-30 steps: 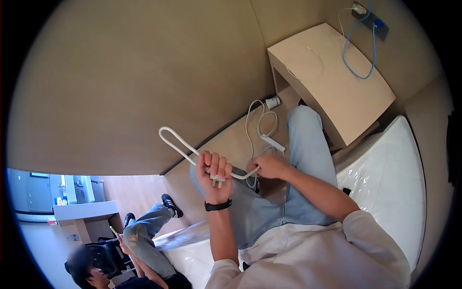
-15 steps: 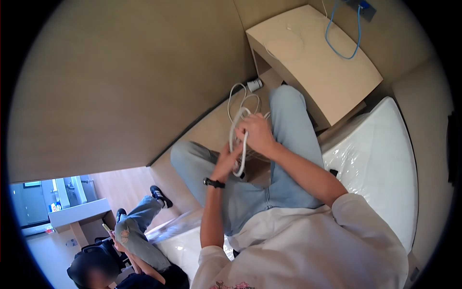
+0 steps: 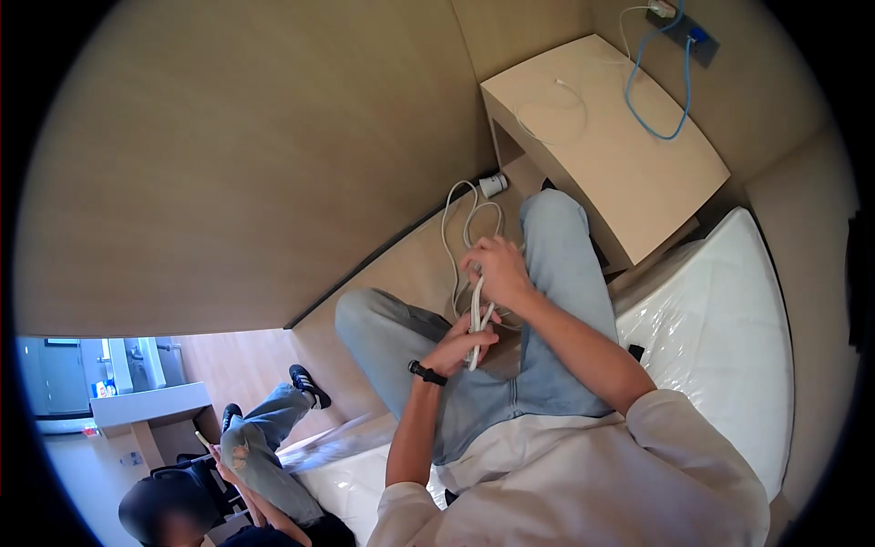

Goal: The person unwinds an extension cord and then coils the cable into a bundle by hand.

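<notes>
A folded white cable (image 3: 478,314) is bunched between my two hands above my lap. My left hand (image 3: 463,344) is closed round the lower end of the bundle. Higher up, my right hand (image 3: 498,268) has its bent fingers wrapped over the upper part of the cable. More white cable (image 3: 446,232) lies in loops on the floor beyond my hands, close to a white cylindrical object (image 3: 493,185) by the wall. The plug seen earlier cannot be made out.
A light wooden cabinet (image 3: 629,137) stands ahead at the right, with a thin cable on top. A blue cable (image 3: 688,96) hangs from a wall socket. A plastic-wrapped mattress (image 3: 720,337) is at the right. Another person (image 3: 264,456) sits at the lower left.
The long loop that stuck out to the left is now gathered into a short bundle. My hands have come together, and my left hand has moved right, onto the bundle's lower end.
</notes>
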A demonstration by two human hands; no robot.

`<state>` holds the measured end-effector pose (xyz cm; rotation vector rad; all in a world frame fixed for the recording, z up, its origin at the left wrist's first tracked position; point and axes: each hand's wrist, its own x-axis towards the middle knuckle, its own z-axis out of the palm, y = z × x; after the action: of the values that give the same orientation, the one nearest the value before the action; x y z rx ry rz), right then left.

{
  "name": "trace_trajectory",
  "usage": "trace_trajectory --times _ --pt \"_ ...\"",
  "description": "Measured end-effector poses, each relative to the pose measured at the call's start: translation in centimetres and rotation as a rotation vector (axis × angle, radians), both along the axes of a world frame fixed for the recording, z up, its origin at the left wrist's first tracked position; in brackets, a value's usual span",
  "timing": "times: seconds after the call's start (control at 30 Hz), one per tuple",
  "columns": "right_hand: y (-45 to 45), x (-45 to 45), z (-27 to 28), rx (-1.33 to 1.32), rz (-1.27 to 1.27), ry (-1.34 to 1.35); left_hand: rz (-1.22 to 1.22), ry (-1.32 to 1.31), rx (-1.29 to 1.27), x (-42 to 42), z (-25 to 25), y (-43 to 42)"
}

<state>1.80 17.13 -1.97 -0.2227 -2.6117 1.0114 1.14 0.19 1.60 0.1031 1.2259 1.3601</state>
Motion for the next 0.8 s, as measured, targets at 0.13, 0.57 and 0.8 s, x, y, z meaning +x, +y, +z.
trace_trajectory --times 0.13,0.57,0.8 --pt "1.3 -0.6 0.6 -0.158 -0.043 -0.114 0.049 0.11 -0.036 0.0 -1.1 0.2" --pt "2.4 -0.7 2.4 -0.496 0.24 0.099 0.1 0.336 -0.159 -0.1 -1.6 0.4" --pt "1.2 -2.0 -0.5 -1.119 0.009 -0.087 0.258 0.424 -0.156 -0.1 -1.7 0.6"
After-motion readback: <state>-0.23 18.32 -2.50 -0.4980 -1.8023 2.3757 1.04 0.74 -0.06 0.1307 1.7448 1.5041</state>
